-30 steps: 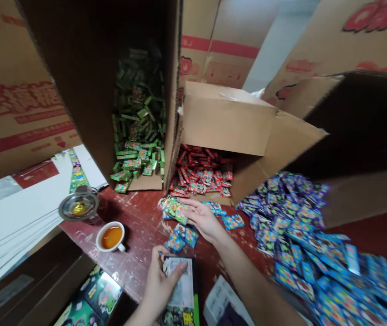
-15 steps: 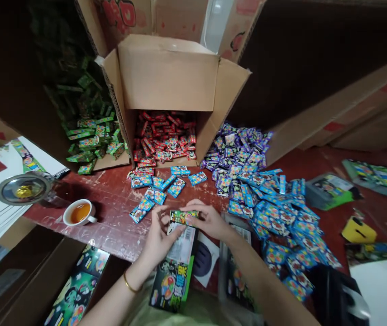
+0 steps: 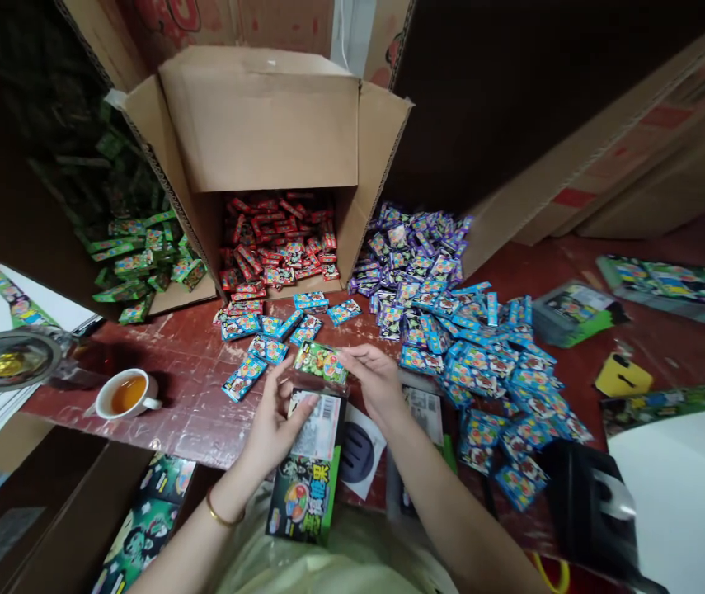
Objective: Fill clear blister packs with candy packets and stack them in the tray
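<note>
- The right hand (image 3: 380, 388) is pinching the right end of a green packet (image 3: 321, 363), with thumb and fingers closed to about the packet's thickness.
- The left hand (image 3: 271, 425) is gripping the far part of a black box (image 3: 303, 495); its thumb is lying across the white label (image 3: 321, 429) and its other fingers are curling around the left side.
- The left forefinger is reaching up beside the packet's left end; whether it is touching, I cannot tell.
- The packet is sitting just past the box's far end, on the side away from the body.
- The packet's long axis is running left to right, its right end dipping a little nearer the person, while the box's long axis is pointing away from the body, so the two are lying crosswise.
- The right hand is having the surer hold on the packet; the left is staying closer to the box.
- Loose blue packets (image 3: 269, 349) are lying on the red table (image 3: 204, 425) beyond.
</note>
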`<state>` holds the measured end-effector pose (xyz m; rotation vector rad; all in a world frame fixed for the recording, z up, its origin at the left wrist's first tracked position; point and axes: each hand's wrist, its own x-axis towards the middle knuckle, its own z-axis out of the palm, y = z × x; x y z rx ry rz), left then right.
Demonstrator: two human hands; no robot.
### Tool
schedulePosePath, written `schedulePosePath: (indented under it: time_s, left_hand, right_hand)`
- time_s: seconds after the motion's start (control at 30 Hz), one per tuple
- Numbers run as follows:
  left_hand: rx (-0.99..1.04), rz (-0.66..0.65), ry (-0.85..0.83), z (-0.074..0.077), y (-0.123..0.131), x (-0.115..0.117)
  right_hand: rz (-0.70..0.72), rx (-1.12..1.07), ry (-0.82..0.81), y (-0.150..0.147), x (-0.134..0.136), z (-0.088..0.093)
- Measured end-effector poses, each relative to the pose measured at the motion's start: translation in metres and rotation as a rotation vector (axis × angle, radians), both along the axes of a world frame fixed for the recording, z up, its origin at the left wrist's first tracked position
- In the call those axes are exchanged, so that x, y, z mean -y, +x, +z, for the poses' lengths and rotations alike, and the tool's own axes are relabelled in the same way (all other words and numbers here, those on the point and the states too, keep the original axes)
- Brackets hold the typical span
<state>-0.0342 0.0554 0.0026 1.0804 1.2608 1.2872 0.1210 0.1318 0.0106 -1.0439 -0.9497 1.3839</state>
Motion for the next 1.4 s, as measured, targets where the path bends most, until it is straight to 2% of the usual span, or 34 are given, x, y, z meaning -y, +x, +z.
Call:
schedulePosePath:
  time_s: [0.13, 0.3, 0.47, 0.57, 0.73, 0.83, 1.0, 1.13, 1.2, 1.27, 1.4]
  left_hand:
    - [0.041, -0.029, 0.013, -0.002, -0.002, 0.001]
    - [-0.031, -0.046, 0.006, -0.004, -0.006, 0.001]
    - [-0.088, -0.146, 0.033, 0.002, -0.010, -0.002]
    - [-0.082, -0.123, 0.014, 0.004, -0.012, -0.002]
    - [-0.001, -0.070, 0.033, -0.003, -0.011, 0.003]
    - [0.013, -0.064, -0.004, -0.008, -0.011, 0.008]
    - [-0.107, -0.094, -0.069, -0.011, -0.007, 0.016]
    - [-0.046, 0.047, -0.022, -0.011, -0.002, 0.020]
    - [-0.106, 0.052, -0.019, -0.010, -0.003, 0.020]
    - [-0.213, 0.011, -0.018, -0.009, -0.006, 0.019]
    - [-0.306, -0.004, 0.070, -0.008, -0.010, 0.014]
  right_hand:
    - [0.028, 0.065, -0.014, 0.001, 0.011, -0.008]
    - [0.299, 0.262, 0.054, 0.017, 0.016, -0.007]
    - [0.351, 0.252, 0.153, 0.017, 0.018, -0.002]
    - [0.401, 0.222, 0.148, 0.012, 0.026, -0.008]
    - [0.324, 0.231, 0.054, 0.008, 0.039, -0.020]
    - [0.302, 0.231, 0.077, 0.007, 0.046, -0.021]
    - [0.001, 0.125, 0.064, -0.002, 0.065, -0.024]
    - [-0.145, 0.048, -0.021, -0.014, 0.079, -0.030]
    - [-0.153, 0.073, -0.030, -0.018, 0.081, -0.031]
    - [-0.099, 0.129, -0.005, -0.020, 0.081, -0.030]
    - [-0.017, 0.220, 0.137, -0.023, 0.076, -0.024]
